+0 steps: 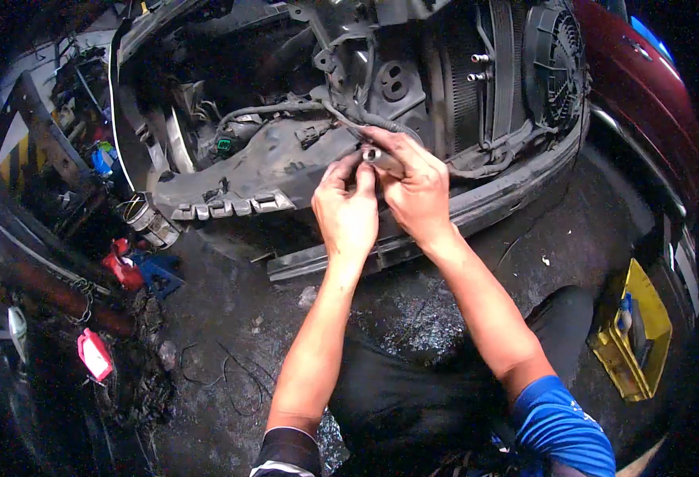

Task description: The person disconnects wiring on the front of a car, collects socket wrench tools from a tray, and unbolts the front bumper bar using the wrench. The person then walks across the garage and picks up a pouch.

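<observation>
In front of the stripped car front, both of my hands come together. My right hand (414,187) is closed round a short metal cylinder (374,156) whose hollow round end faces me, much like a socket. Touching it from the side, my left hand (346,199) has its thumb and fingers pinched together; what lies between those fingertips is hidden. Just behind the hands run a dark wiring harness (278,107) and a hose. Below them is the grey bumper beam (476,208).
A radiator (460,95) with a fan (557,67) stands at the right of the car front. A yellow bin (619,362) lies at lower right, a red car (643,87) behind it. To the left are a white bucket (152,221) and a red bottle (95,354).
</observation>
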`<state>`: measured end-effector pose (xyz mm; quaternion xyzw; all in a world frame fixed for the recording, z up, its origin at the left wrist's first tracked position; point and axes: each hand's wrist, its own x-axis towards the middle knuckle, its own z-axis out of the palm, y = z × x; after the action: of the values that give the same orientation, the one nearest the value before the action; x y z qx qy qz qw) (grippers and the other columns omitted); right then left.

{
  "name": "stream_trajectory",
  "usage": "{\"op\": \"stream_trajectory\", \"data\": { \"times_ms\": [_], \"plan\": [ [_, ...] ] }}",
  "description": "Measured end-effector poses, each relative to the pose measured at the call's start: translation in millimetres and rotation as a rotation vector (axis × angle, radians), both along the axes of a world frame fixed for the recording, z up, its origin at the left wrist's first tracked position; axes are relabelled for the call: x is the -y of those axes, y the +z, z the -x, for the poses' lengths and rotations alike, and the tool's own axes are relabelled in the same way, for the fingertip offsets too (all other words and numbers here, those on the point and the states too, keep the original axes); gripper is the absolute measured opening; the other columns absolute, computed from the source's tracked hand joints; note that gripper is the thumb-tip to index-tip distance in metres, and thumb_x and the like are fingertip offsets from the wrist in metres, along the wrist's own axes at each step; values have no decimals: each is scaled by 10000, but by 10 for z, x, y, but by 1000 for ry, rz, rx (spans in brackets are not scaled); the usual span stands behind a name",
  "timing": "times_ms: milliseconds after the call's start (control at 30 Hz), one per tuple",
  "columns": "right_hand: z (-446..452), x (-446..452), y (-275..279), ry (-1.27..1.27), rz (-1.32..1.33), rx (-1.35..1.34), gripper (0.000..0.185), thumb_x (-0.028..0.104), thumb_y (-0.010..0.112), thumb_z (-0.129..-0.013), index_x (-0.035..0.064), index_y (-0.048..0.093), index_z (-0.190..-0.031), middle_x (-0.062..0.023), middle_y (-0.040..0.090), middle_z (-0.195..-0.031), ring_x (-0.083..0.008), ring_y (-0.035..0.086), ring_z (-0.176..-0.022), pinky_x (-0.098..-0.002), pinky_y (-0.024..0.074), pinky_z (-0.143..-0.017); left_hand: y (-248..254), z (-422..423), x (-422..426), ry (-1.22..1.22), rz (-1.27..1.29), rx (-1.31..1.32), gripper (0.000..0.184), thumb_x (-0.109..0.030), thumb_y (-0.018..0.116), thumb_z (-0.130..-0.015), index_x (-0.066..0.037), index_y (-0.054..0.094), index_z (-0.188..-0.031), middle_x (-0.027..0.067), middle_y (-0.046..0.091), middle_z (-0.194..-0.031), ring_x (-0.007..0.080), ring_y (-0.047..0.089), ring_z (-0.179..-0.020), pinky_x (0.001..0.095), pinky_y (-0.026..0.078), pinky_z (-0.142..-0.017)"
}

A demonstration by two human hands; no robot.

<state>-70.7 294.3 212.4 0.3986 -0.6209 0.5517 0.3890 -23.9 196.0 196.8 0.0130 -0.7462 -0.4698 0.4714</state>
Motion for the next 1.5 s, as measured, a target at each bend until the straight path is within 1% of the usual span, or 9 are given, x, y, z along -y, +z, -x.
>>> {"op": "stream_trajectory", "data": {
  "times_ms": [33, 167, 433, 667, 700, 800, 1100, 1333, 1500],
  "plan": [
    [44, 34, 30, -18, -22, -102, 332, 27, 681, -769, 70, 679, -1098, -123, 687, -980, -318, 685, -856, -386, 560, -708, 67, -109, -27, 117, 104, 46, 243, -66, 649, -853, -9, 660, -1089, 172, 676, -968, 311, 678, -812, 387, 513, -680],
    [-14, -13, 129, -115, -254, -59, 310, 88, 675, -785, 61, 649, -1093, -125, 641, -955, -352, 661, -820, -433, 552, -704, 145, -177, -2, 270, 230, -101, 266, -41, 644, -848, 1, 631, -1110, 180, 650, -952, 359, 664, -796, 419, 532, -708],
    [35, -91, 119, -56, -316, -7, 268, 74, 647, -817, 17, 628, -1078, -176, 626, -985, -391, 633, -907, -440, 527, -779, 119, -142, 49, 384, 456, -115, 214, -82, 679, -842, 1, 677, -1040, 186, 622, -949, 342, 639, -861, 421, 526, -740],
    [-15, -85, 22, 78, -92, 231, 271, 97, 684, -850, 9, 610, -1096, -189, 655, -1006, -359, 649, -931, -392, 509, -819, 141, -66, 150, 77, 43, -3, 179, -122, 636, -912, 30, 687, -991, 170, 679, -879, 290, 682, -776, 351, 519, -725],
    [35, -57, -39, 127, -54, 288, 281, 100, 690, -853, -3, 603, -1099, -181, 661, -1003, -337, 654, -925, -384, 508, -822, 229, -128, 73, -1, -72, 28, 202, -131, 628, -929, 58, 674, -987, 162, 699, -903, 206, 694, -778, 313, 525, -712],
    [179, 17, -186, 250, 69, 434, 319, 111, 704, -859, -44, 577, -1107, -156, 677, -1002, -265, 659, -916, -358, 503, -834, 230, -82, 41, -116, -289, 31, 196, -107, 613, -944, 75, 662, -999, 135, 703, -923, 144, 679, -782, 282, 534, -709],
    [84, -22, -68, 489, 183, 599, 281, 26, 665, -881, -48, 586, -1140, -87, 683, -1059, -114, 620, -956, -270, 488, -856, 266, -47, 73, -374, -504, -1, 198, -48, 644, -914, 27, 664, -1097, 80, 701, -972, 126, 645, -858, 251, 506, -826],
    [98, -20, -114, 522, 222, 610, 166, 14, 649, -888, -9, 650, -1052, -46, 695, -975, -87, 611, -867, -254, 483, -827, 239, -79, 166, -454, -330, 59, 240, -27, 657, -895, 7, 669, -1132, 94, 672, -1110, 146, 642, -961, 287, 510, -896],
    [106, -22, -141, 422, 184, 590, 156, 60, 666, -895, -5, 676, -1036, -19, 694, -927, -62, 594, -855, -238, 474, -803, 160, -125, 140, -84, 58, -27, 253, -10, 670, -878, -40, 697, -1128, 98, 635, -1128, 156, 643, -933, 313, 537, -866]
  ]
}}
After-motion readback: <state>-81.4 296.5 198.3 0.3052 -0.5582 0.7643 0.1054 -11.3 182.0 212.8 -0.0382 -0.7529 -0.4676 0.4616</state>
